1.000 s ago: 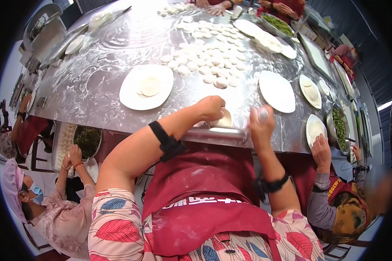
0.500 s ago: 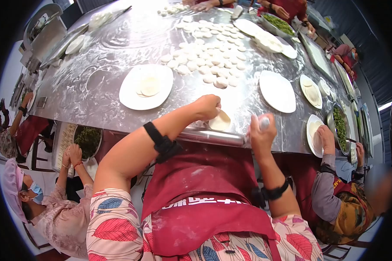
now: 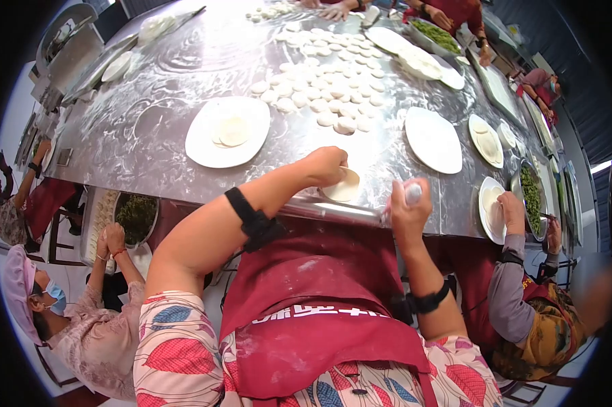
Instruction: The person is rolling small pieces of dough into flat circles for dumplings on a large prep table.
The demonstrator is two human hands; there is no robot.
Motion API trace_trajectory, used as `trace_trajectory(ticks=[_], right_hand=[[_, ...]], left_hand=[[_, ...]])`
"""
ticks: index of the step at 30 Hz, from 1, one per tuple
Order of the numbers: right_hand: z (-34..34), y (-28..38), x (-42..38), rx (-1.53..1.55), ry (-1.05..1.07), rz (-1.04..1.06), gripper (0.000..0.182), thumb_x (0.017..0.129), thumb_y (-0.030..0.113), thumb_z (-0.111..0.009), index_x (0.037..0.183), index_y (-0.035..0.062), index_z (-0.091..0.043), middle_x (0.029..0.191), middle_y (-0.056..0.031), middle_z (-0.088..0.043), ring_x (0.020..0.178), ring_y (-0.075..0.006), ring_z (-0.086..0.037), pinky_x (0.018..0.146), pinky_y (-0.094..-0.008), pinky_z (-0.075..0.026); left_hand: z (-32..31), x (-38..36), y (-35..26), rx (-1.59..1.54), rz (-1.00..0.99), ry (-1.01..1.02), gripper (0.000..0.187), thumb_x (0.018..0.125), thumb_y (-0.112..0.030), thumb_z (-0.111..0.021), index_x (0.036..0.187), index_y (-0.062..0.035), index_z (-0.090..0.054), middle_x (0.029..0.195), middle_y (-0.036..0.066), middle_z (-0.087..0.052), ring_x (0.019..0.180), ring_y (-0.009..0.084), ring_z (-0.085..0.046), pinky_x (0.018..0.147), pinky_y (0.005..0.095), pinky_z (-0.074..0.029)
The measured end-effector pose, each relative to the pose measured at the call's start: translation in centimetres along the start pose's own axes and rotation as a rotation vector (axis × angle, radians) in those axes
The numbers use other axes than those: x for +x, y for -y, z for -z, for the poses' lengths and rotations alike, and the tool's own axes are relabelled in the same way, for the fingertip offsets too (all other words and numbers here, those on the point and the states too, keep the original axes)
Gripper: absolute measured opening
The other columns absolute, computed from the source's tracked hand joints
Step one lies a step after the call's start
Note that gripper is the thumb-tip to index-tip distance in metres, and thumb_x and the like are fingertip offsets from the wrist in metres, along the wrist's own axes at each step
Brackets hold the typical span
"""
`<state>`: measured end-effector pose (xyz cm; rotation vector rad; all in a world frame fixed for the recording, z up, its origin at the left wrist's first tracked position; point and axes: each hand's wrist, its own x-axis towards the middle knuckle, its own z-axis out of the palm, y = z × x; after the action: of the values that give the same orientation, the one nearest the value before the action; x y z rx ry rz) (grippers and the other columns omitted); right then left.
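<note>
At the near edge of the steel table, my left hand (image 3: 328, 167) pinches the far rim of a flat round dough wrapper (image 3: 343, 186). The wrapper lies on the floury surface, partly covered by my fingers. To its right, my right hand (image 3: 410, 203) is closed around a rolling pin (image 3: 413, 194). Only the pin's pale rounded end shows, pointing up past my thumb; the rest is hidden. My right hand is apart from the wrapper. Beyond my hands lie several small flattened dough pieces (image 3: 345, 125).
A white plate (image 3: 201, 146) with wrappers sits left, another white plate (image 3: 433, 141) right. Several dough pieces (image 3: 319, 88) spread across the table (image 3: 116, 163). Co-workers sit on both sides; a hand (image 3: 511, 211) at right is by a plate. Bowls of green filling (image 3: 531, 197) stand nearby.
The wrapper has shifted slightly left and toward the far side, still under my left fingers. My right hand has barely moved. A co-worker's hand at the far right has lowered.
</note>
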<state>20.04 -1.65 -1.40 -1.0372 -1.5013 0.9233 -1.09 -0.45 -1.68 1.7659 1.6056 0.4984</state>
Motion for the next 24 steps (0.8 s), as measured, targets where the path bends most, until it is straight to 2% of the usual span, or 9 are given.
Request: trace_trajectory(ticks=[2,4,6,8,10,12,14,20,24], right_hand=[[0.1,-0.6,0.2,-0.040,0.002,0.025,0.018,0.082,0.005,-0.064,0.082,0.0036,-0.046,0.059,-0.0078,-0.054,0.051,-0.0135,-0.055,0.047,-0.0298,-0.043],[-1.2,-3.7,3.8,-0.218,-0.062,0.220,0.019,0.081,0.006,-0.065,0.084,0.0014,-0.046,0.063,-0.0128,-0.055,0.056,-0.0222,-0.058,0.051,-0.0339,-0.044],[-3.3,-4.4,7.1,-0.245,-0.048,0.246,0.018,0.080,0.006,-0.065,0.087,-0.0007,-0.049,0.067,-0.0181,-0.055,0.057,-0.0314,-0.054,0.057,-0.0368,-0.044],[-4.3,-5.4,8.7,-0.296,-0.095,0.362,0.020,0.079,0.005,-0.066,0.088,-0.0014,-0.049,0.067,-0.0175,-0.055,0.059,-0.0303,-0.055,0.060,-0.0378,-0.045],[-3.5,-6.4,7.8,-0.170,-0.065,0.305,0.019,0.081,0.004,-0.065,0.089,-0.0001,-0.049,0.066,-0.0119,-0.056,0.054,-0.0219,-0.055,0.053,-0.0338,-0.045],[-1.8,-3.0,4.3,0.016,-0.003,0.041,0.015,0.084,0.001,-0.062,0.088,0.0031,-0.048,0.062,-0.0048,-0.054,0.048,-0.0114,-0.052,0.043,-0.0265,-0.042],[-0.7,-1.5,1.8,0.026,0.026,0.117,0.015,0.088,0.001,-0.059,0.087,0.0055,-0.046,0.058,-0.0010,-0.050,0.044,-0.0056,-0.048,0.038,-0.0206,-0.037],[-0.2,-1.1,0.7,0.040,0.032,0.137,0.017,0.089,0.005,-0.061,0.085,0.0055,-0.044,0.056,-0.0011,-0.049,0.044,-0.0072,-0.048,0.040,-0.0222,-0.037],[-0.4,-1.3,1.1,0.028,0.040,0.185,0.017,0.089,0.005,-0.061,0.085,0.0053,-0.044,0.056,-0.0012,-0.049,0.044,-0.0073,-0.049,0.040,-0.0223,-0.037]], left_hand=[[0.2,-0.7,0.5,-0.115,0.029,0.026,0.019,0.080,-0.014,-0.059,0.088,0.0022,-0.064,0.086,0.021,-0.065,0.083,0.0329,-0.063,0.074,0.0386,-0.048],[0.1,-0.8,0.5,-0.074,-0.002,-0.023,0.021,0.081,-0.016,-0.060,0.089,0.0022,-0.064,0.089,0.021,-0.066,0.086,0.0331,-0.063,0.076,0.0385,-0.048],[0.3,-0.6,-0.1,-0.018,0.011,-0.040,0.022,0.082,-0.018,-0.060,0.091,0.0018,-0.064,0.092,0.021,-0.066,0.089,0.0332,-0.062,0.078,0.0386,-0.048],[0.7,-0.4,-0.9,0.051,0.094,-0.035,0.025,0.082,-0.021,-0.061,0.093,0.0010,-0.065,0.095,0.022,-0.065,0.092,0.0334,-0.062,0.080,0.0390,-0.047],[0.0,-0.6,-0.5,0.001,0.050,-0.062,0.027,0.081,-0.023,-0.063,0.096,-0.0006,-0.066,0.098,0.023,-0.065,0.095,0.0344,-0.062,0.083,0.0400,-0.047],[0.4,-2.0,-1.4,0.045,0.080,-0.018,0.028,0.080,-0.025,-0.063,0.096,-0.0011,-0.065,0.095,0.023,-0.064,0.095,0.0355,-0.061,0.084,0.0409,-0.046],[-0.7,-1.8,0.3,0.077,-0.024,-0.062,0.030,0.079,-0.026,-0.064,0.096,-0.0012,-0.064,0.093,0.024,-0.064,0.095,0.0375,-0.060,0.085,0.0410,-0.046],[7.8,-3.9,3.3,-0.255,0.146,-0.200,0.020,0.082,-0.015,-0.063,0.096,-0.0018,-0.063,0.087,0.012,-0.066,0.081,0.0187,-0.062,0.071,0.0341,-0.050],[16.3,-5.7,7.5,-0.135,0.309,-0.336,0.031,0.081,-0.022,-0.067,0.100,0.0019,-0.060,0.092,0.014,-0.065,0.084,0.0204,-0.061,0.074,0.0341,-0.049]])
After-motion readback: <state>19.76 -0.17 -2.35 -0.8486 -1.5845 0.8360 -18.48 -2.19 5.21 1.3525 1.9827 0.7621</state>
